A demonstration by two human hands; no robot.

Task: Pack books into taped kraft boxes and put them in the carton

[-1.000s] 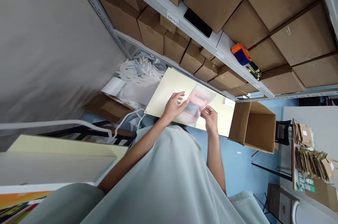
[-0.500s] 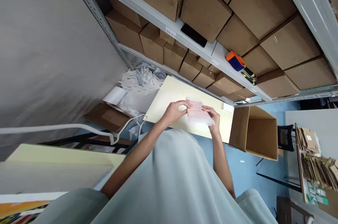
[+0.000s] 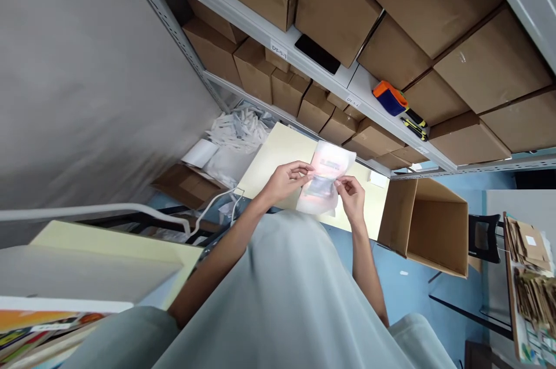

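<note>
Both my hands hold a clear plastic bag with a pink card inside, raised over a pale yellow tabletop. My left hand pinches the bag's left edge with its fingers closed. On the bag's right edge my right hand pinches it too. The bag stands roughly upright and is blurred. My pale shirt fills the lower middle of the view.
An open cardboard box stands right of the tabletop. Metal shelves hold several brown boxes, a black phone, an orange-blue tool and a yellow-black cutter. A heap of white bags lies at the left. A black chair stands at the right.
The bag went from lying nearly flat half a second ago to standing upright between my hands. Both hands stay pinched on its edges; the view shifted slightly.
</note>
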